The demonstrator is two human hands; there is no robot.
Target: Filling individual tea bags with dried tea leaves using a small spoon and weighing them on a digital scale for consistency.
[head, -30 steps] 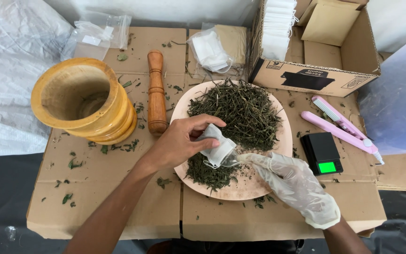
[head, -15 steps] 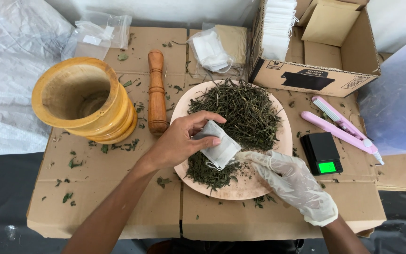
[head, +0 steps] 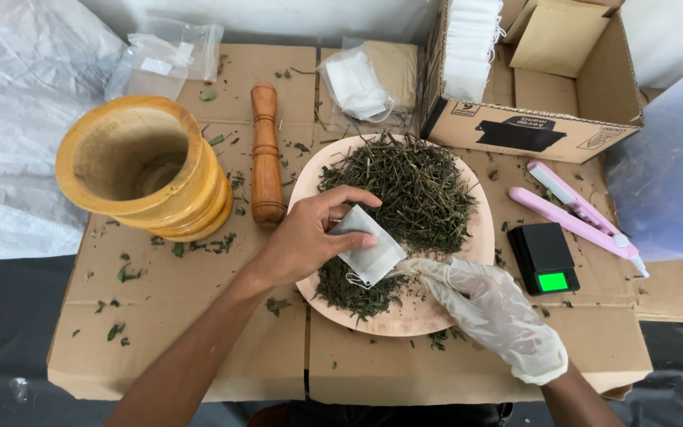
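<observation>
Our bare left hand [head: 310,237] grips a small white filter bag [head: 367,247] above the pink plate [head: 405,316] of dried herbs [head: 413,190]. Our gloved right hand [head: 488,304], at four o'clock from the bag, pinches herbs at its lower edge.

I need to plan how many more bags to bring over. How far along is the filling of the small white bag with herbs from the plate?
Done: dried green herbs lie heaped on the round beige plate. In hand: the bare left hand holds a small white filter bag over it, the gloved right hand at its mouth. Left: most of the heap, and the stack of white bags in the cardboard box.
</observation>
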